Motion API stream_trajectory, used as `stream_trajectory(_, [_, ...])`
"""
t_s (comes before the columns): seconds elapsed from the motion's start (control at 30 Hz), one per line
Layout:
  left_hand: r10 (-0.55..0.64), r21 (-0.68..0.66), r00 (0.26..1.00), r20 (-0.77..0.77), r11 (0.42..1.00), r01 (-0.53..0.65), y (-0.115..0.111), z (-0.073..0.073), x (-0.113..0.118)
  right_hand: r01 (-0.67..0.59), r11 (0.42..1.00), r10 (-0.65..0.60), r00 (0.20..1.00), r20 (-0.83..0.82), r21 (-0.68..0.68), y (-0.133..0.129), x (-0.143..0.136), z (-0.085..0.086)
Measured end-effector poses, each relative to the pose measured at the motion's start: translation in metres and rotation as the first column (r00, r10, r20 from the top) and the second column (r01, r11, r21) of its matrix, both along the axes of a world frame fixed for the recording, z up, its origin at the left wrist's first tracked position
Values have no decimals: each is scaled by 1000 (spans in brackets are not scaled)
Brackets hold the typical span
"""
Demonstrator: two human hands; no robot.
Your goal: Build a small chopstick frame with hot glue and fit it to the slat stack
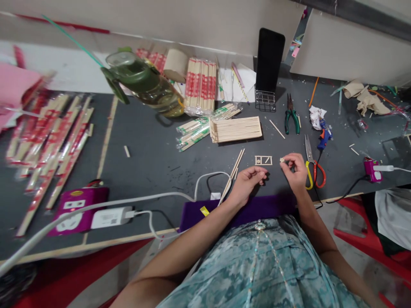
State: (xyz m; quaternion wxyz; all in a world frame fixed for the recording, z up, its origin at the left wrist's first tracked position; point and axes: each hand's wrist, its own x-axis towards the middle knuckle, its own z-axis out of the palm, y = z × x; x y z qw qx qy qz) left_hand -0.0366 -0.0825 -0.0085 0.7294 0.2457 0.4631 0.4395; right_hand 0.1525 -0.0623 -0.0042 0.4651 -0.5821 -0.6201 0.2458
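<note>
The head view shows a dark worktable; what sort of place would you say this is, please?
Probably a small craft workspace: pliers and scissors lie on the table, near a little frame of thin sticks.

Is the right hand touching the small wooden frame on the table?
Apart: the head view shows dark tabletop between the right hand and the frame.
</note>
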Motion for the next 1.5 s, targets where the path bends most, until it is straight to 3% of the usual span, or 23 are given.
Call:
stream_trajectory(0.1, [58,83,992,-113,995,-49,-2,-3,-10,149,988,-138,974,178,-49,22,16,-7])
stream_trajectory(0.17, [88,167,971,-222,985,-51,-2,-7,-17,178,981,-158,961,228,-72,36,21,-13])
stream_trajectory(0.43, [201,406,803,-561,912,55,-1,-14,-33,163,979,-110,929,354,-123,56,19,-30])
stream_trajectory(0.63, [302,569,682,-666,797,202,2,-26,-36,125,984,-79,942,325,-126,49,23,-21])
stream_trajectory(0.83, [300,584,642,-706,760,287,0,-29,-39,136,986,-109,962,252,-93,16,12,-2])
stream_trajectory(1.0, [309,551,606,-733,792,262,1,-25,-35,94,990,-67,967,248,-100,-4,-5,-1])
stream_trajectory(1.17, [331,553,609,-720,805,217,7,-18,-32,3,994,24,969,245,-109,-4,-10,-3])
stream_trajectory(1.37, [286,541,578,-764,773,333,14,-17,-32,-22,991,66,940,335,-132,-2,-11,-1])
stream_trajectory(1.5, [305,516,473,-827,746,421,22,-16,-28,-50,988,101,920,379,-143,-1,-16,-4])
